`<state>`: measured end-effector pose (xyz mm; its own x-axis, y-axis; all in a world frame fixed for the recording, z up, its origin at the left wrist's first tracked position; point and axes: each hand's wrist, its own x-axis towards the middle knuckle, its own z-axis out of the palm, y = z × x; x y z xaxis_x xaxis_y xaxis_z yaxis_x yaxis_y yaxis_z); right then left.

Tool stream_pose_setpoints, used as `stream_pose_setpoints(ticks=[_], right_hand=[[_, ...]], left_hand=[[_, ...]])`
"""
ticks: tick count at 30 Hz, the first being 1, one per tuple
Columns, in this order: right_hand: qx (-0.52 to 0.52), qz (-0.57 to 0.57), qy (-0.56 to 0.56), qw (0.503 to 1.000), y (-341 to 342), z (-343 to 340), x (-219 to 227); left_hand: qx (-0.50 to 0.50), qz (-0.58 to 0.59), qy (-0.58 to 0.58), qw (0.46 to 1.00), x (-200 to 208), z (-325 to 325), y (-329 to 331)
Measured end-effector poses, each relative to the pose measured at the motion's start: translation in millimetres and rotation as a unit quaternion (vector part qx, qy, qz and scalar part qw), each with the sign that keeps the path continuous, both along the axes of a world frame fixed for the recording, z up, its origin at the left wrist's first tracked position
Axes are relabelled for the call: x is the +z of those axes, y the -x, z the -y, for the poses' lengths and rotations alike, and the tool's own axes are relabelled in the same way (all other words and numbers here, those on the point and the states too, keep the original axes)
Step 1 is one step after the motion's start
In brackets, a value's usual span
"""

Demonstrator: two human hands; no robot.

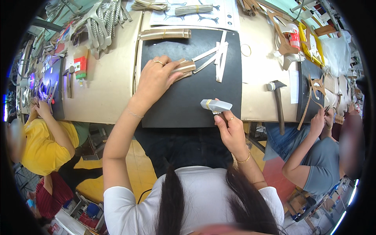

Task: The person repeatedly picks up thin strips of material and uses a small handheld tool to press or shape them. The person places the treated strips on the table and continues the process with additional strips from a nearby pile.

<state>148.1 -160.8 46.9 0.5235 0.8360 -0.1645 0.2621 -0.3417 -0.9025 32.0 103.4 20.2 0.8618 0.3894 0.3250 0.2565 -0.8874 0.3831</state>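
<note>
The left hand [153,80], fingers curled and thumb close, grips a small stack of flat brown strips [188,67], pale-striped lengthwise, on the smooth black mat [176,105]. The right hand [234,134], thumb and fingers closed, holds a smooth, angular grey block [220,105] with a tan band above the mat's near edge. Slim, straight white strips [221,58] cross beyond.

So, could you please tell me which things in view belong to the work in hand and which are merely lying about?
Seemingly in use:
brown-and-white strips, at the left hand
grey banded object, in the right hand
black mat, beneath
loose white strips, probably

Apparently just lying about:
right-side hammer
left-side hammer
bottle with red label
</note>
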Motion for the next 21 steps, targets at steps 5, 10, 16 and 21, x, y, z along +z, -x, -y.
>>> stream_pose_setpoints(ticks=[5, 10, 16, 21], right_hand=[[0.012, 0.032, 0.008, 0.999, -3.9, -15.0, 3.2], [0.047, 0.152, -0.017, 0.987, -10.0, -39.4, 0.5], [0.052, 0.236, -0.044, 0.969, -3.8, -67.0, -1.4], [0.069, 0.296, -0.014, 0.953, 1.5, -91.0, -0.4]], left_hand=[[-0.016, -0.003, 0.052, 0.998, -0.3, -2.6, -6.6], [-0.002, -0.04, 0.112, 0.993, 0.5, -5.4, -4.7], [-0.009, -0.003, 0.102, 0.995, -9.8, -5.5, -2.8], [0.013, 0.007, 0.181, 0.983, -16.5, -7.9, -1.9]])
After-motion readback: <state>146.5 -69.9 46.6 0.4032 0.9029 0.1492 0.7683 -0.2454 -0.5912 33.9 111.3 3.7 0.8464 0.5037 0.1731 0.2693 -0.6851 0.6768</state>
